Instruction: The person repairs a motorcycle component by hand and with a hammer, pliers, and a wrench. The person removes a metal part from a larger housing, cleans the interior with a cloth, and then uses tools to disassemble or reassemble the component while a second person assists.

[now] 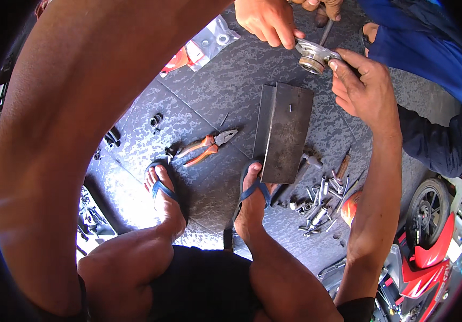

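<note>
A flanged metal part with a round collar point(312, 63) is held up off the floor, near the top of the head view. My left hand point(267, 22) grips its left edge, with the fingers bent over the flange. From the other side, my right hand point(364, 88) pinches the right end between thumb and fingers. A co-worker's hand point(332, 7) above holds a metal rod point(326, 32) whose lower end meets the part or passes behind it; which one, I cannot tell. Below the part, an angled dark steel piece point(289, 129) stands on the floor.
Orange-handled pliers point(209, 146) lie left of the steel piece. Several sockets and tools point(322, 206) are heaped at its right, near a hammer point(310, 161). A plastic bag point(212, 43) with rings lies behind my left arm. A red motorcycle point(430, 257) is at the lower right.
</note>
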